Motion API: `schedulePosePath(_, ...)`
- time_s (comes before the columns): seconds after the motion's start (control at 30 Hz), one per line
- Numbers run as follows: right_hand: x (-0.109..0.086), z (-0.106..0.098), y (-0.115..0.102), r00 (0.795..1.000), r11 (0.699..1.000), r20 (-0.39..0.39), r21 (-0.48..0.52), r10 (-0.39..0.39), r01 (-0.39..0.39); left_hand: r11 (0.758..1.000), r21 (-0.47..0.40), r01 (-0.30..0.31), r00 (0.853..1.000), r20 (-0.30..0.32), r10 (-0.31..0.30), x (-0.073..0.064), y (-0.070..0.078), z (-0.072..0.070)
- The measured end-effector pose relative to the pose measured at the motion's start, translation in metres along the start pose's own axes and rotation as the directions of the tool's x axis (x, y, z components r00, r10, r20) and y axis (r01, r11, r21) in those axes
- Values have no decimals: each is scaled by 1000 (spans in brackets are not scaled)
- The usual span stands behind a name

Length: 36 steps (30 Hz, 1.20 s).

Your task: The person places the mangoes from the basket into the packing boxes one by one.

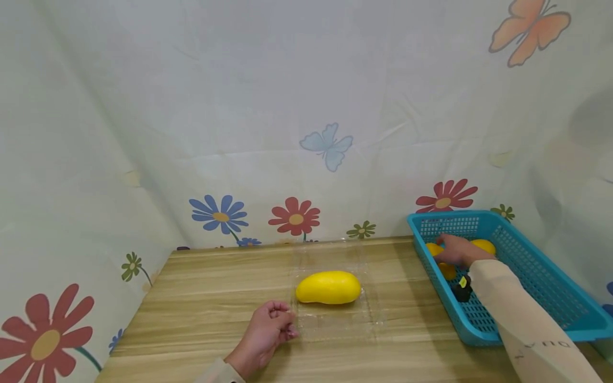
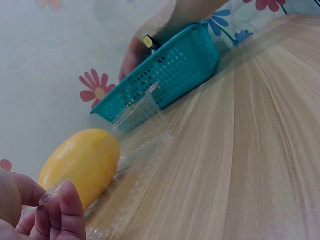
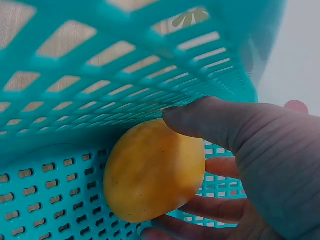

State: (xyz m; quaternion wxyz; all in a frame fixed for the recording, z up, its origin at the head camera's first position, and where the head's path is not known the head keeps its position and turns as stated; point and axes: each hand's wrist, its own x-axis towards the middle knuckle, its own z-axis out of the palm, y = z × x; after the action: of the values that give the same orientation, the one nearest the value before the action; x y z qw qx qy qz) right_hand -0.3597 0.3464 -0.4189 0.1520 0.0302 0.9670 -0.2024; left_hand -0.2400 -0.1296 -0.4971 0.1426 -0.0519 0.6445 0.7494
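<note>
A long yellow mango lies in a clear plastic box at the middle of the table. At the box's near left corner, my left hand pinches its thin edge between thumb and fingers, as the left wrist view also shows. My right hand reaches into the blue basket on the right. In the right wrist view its thumb and fingers curl round a yellow-orange mango beside the basket's wall.
Another yellow fruit is in the basket beyond my right hand. A black wrist device shows below the right hand. The wood-grain table ends at a flower-printed curtain at the back and left.
</note>
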Motion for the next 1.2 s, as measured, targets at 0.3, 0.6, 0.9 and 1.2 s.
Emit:
schedulePosePath(0.3,6,2,3,999,997,37,68,25,-28,1000,1,-2,1000,-1,2,1,0,-1)
schedulePosePath(0.6,11,0,3,998,998,44,45,34,-36,1000,-3,-11,1000,13,11,0,0,-1)
schedulePosePath(0.9,10,1,2,998,998,50,57,25,-27,1000,-12,-13,1000,17,13,0,1,-2)
schedulePosePath(1.2,6,1,9,999,998,48,69,-5,2,1000,-10,-15,1000,12,15,-1,1,-1)
